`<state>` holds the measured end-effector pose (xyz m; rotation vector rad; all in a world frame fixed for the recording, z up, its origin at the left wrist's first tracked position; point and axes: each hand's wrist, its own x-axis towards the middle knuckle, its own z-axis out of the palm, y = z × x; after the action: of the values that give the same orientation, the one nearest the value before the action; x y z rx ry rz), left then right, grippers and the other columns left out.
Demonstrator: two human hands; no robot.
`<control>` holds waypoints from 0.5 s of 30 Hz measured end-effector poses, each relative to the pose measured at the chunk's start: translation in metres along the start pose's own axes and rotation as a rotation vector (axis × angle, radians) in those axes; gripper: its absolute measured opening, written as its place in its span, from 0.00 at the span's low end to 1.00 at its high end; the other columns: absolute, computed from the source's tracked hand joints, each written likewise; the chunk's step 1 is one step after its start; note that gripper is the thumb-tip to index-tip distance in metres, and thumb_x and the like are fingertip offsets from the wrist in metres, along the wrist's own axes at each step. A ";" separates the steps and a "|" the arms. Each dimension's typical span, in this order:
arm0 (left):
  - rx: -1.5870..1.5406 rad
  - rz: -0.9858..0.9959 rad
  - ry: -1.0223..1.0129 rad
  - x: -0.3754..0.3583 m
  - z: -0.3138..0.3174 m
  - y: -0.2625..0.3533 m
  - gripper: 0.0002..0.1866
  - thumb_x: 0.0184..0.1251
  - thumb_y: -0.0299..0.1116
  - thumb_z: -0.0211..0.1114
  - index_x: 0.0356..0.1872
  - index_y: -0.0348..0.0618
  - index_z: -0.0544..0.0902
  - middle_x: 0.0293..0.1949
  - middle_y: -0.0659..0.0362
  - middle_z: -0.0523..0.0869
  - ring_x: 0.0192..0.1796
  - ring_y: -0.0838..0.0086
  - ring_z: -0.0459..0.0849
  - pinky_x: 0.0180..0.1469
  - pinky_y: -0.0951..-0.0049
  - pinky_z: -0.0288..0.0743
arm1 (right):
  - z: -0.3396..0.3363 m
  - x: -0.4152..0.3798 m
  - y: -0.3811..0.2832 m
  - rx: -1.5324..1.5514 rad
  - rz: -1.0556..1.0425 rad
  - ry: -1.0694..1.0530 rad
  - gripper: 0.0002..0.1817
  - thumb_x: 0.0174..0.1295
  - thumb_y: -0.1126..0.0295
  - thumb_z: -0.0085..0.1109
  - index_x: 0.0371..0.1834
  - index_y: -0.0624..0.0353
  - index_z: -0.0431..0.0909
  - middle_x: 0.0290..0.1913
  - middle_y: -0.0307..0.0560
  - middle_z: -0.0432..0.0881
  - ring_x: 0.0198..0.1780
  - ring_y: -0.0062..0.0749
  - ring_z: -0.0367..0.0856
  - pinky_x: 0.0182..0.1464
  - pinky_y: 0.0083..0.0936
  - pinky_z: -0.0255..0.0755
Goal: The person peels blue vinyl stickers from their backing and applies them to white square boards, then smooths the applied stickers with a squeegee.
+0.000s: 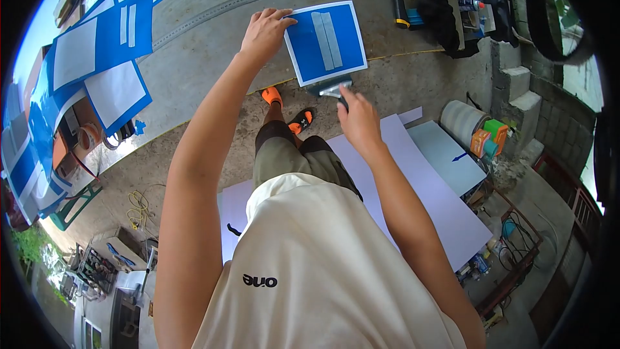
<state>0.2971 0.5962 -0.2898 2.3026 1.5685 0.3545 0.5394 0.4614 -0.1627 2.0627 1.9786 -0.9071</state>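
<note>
A blue sheet with a white border (351,32) lies near the table's edge, with two pale strips (327,41) side by side down its middle. My left hand (263,33) rests at the sheet's upper left corner, its fingertips on the border. Just beyond the sheet's near edge, my right hand (359,118) is closed round the handle of a squeegee-like tool (334,87) with a dark wide blade. The blade is beside the sheet's lower edge; whether they touch is unclear.
A long metal ruler (239,1) curves across the grey table (213,45). Blue and white sheets (103,45) pile up at the left. A yellow-and-black cutter (400,8) and black cloth (439,19) lie at the right. Large pale sheets (413,181) are behind my right arm.
</note>
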 end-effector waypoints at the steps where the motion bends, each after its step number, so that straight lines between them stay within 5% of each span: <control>1: 0.001 0.000 -0.002 0.000 0.000 0.000 0.21 0.67 0.23 0.59 0.58 0.55 0.87 0.68 0.65 0.82 0.71 0.65 0.75 0.74 0.57 0.65 | -0.006 0.007 -0.005 0.002 0.000 -0.001 0.23 0.72 0.66 0.59 0.69 0.55 0.77 0.51 0.62 0.84 0.51 0.61 0.83 0.54 0.49 0.78; 9: 0.047 -0.013 -0.015 -0.002 -0.004 0.005 0.22 0.66 0.23 0.60 0.59 0.55 0.87 0.70 0.65 0.80 0.71 0.63 0.75 0.72 0.58 0.66 | -0.014 0.085 -0.013 -0.050 -0.071 0.181 0.24 0.72 0.65 0.57 0.70 0.56 0.76 0.50 0.58 0.83 0.51 0.57 0.85 0.53 0.48 0.79; 15: 0.067 -0.021 -0.016 -0.002 0.000 0.005 0.20 0.68 0.26 0.62 0.59 0.55 0.86 0.70 0.66 0.80 0.72 0.64 0.74 0.73 0.58 0.64 | -0.005 0.008 0.024 0.003 0.044 0.026 0.23 0.70 0.67 0.60 0.69 0.54 0.78 0.52 0.60 0.84 0.53 0.59 0.84 0.55 0.48 0.78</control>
<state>0.3010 0.5927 -0.2882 2.3311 1.6190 0.2823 0.5634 0.4683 -0.1701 2.1217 1.9370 -0.8802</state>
